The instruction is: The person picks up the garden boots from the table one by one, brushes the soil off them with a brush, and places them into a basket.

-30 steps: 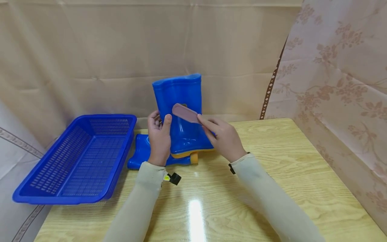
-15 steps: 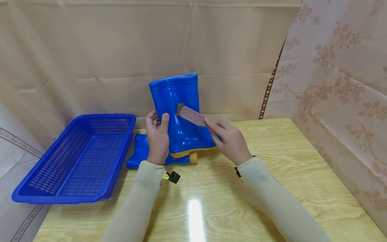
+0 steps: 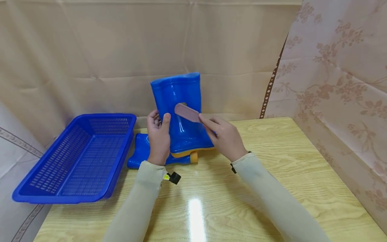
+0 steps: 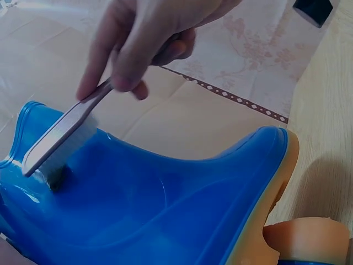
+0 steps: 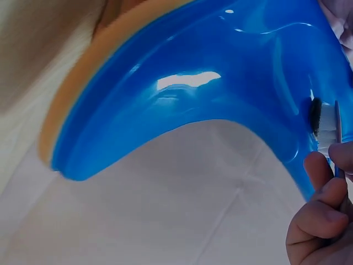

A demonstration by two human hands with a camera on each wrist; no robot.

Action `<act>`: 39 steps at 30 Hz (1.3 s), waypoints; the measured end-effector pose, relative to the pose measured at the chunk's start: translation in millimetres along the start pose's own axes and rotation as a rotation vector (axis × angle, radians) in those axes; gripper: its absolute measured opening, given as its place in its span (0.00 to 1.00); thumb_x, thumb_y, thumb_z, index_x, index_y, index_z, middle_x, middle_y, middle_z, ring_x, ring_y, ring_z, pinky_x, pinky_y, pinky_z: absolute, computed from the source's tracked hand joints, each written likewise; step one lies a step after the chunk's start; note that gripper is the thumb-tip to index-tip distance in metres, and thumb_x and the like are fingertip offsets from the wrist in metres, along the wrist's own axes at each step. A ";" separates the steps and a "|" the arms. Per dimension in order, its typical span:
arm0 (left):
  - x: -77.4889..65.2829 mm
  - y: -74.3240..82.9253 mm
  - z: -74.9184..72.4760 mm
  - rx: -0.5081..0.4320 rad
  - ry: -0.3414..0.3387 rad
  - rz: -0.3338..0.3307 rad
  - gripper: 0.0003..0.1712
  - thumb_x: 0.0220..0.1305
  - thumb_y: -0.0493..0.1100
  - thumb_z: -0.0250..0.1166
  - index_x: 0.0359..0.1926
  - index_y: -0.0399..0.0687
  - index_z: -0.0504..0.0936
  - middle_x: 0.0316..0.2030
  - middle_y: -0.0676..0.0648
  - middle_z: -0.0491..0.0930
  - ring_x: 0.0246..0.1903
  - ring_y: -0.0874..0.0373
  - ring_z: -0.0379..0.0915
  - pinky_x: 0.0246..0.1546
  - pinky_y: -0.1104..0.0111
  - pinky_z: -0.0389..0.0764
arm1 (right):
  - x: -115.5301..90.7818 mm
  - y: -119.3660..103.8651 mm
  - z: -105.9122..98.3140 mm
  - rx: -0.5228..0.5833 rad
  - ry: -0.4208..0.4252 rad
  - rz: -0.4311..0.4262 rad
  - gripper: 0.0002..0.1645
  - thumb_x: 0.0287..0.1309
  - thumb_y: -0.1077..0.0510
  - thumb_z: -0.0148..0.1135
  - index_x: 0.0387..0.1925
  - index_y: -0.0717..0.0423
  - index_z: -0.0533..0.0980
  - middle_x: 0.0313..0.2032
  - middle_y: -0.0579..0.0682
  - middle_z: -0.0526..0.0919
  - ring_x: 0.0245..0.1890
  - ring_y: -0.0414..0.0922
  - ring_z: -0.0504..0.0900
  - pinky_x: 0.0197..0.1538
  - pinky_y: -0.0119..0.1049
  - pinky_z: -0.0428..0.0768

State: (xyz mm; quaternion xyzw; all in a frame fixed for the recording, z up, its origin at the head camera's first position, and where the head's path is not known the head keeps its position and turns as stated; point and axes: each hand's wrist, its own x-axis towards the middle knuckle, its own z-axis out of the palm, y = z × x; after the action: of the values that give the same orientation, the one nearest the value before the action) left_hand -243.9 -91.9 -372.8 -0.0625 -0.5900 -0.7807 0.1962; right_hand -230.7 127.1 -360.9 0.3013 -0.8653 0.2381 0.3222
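Observation:
A blue rain boot [image 3: 173,92] with an orange-yellow sole stands upright, leaning slightly, over a second blue boot [image 3: 140,148] lying on the table. My left hand [image 3: 158,141] grips the upright boot's shaft from the left, thumb in front and fingers behind. With my right hand [image 3: 226,139] I pinch the handle of a pinkish brush [image 3: 187,113]. Its white bristles [image 5: 327,120] press against a dark patch [image 4: 57,179] on the shaft. The handle's end is hidden inside the right hand.
A blue perforated plastic basket [image 3: 116,168] sits at the left of the wood-grain table [image 3: 302,174]. Behind it hangs a beige cloth [image 3: 121,50], and a floral cloth [image 3: 341,77] hangs on the right.
The brush slid down and to the right across the boot's shaft, baring the dark patch, then came back up and left over it. The boot swayed slightly left and back.

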 end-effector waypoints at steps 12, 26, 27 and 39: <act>1.5 -1.5 -3.0 0.002 0.027 -0.020 0.32 0.77 0.53 0.59 0.72 0.46 0.60 0.62 0.43 0.72 0.61 0.52 0.71 0.67 0.56 0.74 | -20.7 13.5 -0.4 0.004 0.057 -0.019 0.29 0.62 0.66 0.72 0.64 0.52 0.81 0.37 0.53 0.84 0.25 0.43 0.75 0.26 0.33 0.77; -5.4 0.2 1.6 0.012 -0.024 0.015 0.33 0.77 0.55 0.59 0.72 0.47 0.59 0.62 0.43 0.71 0.63 0.51 0.71 0.68 0.56 0.73 | 6.7 -8.3 -4.7 -0.037 0.022 -0.038 0.31 0.64 0.65 0.71 0.67 0.49 0.77 0.44 0.55 0.88 0.38 0.50 0.87 0.42 0.41 0.89; -5.5 0.0 1.3 0.016 -0.024 0.014 0.34 0.76 0.56 0.59 0.72 0.47 0.59 0.62 0.43 0.71 0.63 0.51 0.71 0.68 0.56 0.73 | 6.0 -8.3 -5.5 -0.044 0.012 -0.024 0.31 0.64 0.64 0.71 0.68 0.49 0.77 0.45 0.55 0.88 0.39 0.50 0.87 0.42 0.42 0.89; -4.3 1.1 3.8 -0.016 -0.024 0.014 0.30 0.78 0.51 0.59 0.72 0.46 0.60 0.60 0.42 0.71 0.60 0.51 0.72 0.65 0.56 0.75 | -10.8 -1.4 -14.0 -0.066 0.033 -0.015 0.29 0.62 0.67 0.72 0.64 0.52 0.80 0.38 0.54 0.85 0.27 0.46 0.78 0.28 0.36 0.81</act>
State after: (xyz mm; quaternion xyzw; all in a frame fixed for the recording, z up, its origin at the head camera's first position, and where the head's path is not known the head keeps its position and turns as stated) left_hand -240.0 -87.6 -372.0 -0.0775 -0.5853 -0.7833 0.1942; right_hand -217.3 138.5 -358.6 0.2928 -0.8650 0.2119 0.3481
